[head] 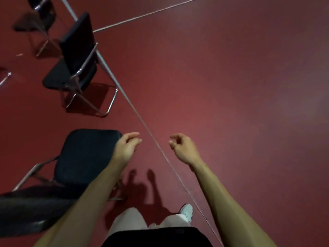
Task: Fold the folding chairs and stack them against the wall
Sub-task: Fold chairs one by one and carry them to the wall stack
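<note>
A black padded folding chair [83, 157] with a chrome frame stands unfolded at my lower left, its backrest nearest me. My left hand [126, 147] hovers just past the seat's far right corner, fingers loosely curled, holding nothing. My right hand [183, 148] floats over bare floor to the right, also empty with fingers loosely curled. A second unfolded black chair [74, 65] stands farther off at the upper left, and a third chair [42, 13] is partly cut off at the top left corner.
The floor [231, 86] is dark red with thin white painted lines [142, 120] crossing it. A chrome piece [6, 77] pokes in at the left edge. My white shoe [187, 211] shows below. No wall is in view.
</note>
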Demonstrator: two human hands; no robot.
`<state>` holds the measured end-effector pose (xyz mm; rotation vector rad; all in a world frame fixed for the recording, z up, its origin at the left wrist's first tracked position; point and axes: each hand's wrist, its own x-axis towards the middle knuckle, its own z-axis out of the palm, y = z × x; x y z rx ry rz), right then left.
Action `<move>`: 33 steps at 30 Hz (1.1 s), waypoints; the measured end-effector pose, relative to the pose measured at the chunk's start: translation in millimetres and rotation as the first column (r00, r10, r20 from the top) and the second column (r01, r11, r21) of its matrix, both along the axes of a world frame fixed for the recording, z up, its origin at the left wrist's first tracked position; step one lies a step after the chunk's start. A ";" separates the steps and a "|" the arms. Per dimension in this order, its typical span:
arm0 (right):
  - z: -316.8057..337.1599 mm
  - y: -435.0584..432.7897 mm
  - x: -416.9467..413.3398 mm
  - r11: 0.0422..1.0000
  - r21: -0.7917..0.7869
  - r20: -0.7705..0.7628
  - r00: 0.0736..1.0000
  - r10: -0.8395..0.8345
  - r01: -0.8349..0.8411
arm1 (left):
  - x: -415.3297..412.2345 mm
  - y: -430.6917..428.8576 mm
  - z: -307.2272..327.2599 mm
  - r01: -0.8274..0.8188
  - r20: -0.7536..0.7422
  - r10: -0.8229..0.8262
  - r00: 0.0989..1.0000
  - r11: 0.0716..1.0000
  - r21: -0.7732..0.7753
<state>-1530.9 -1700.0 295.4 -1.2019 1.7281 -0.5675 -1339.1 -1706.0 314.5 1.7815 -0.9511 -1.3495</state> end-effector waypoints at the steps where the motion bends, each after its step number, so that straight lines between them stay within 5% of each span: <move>1: 2.2 -15.0 3.8 0.998 -0.013 0.004 0.998 0.056 -0.056 | -0.3 -5.4 3.8 -0.036 0.003 0.036 0.999 0.999 -0.016; 12: -9.0 -129.5 155.1 0.865 0.081 0.076 0.868 0.490 -0.496 | 119.6 -19.5 -18.8 -0.522 -0.048 0.521 0.852 0.853 0.004; 23: -56.0 -171.7 290.1 0.630 0.263 0.033 0.660 0.751 -0.730 | 229.3 0.5 -49.2 -0.810 -0.089 0.818 0.569 0.576 0.112; 33: -126.5 -224.9 324.6 0.442 0.225 0.055 0.464 0.884 -0.869 | 210.7 10.1 -46.4 -0.956 0.041 0.966 0.255 0.246 0.163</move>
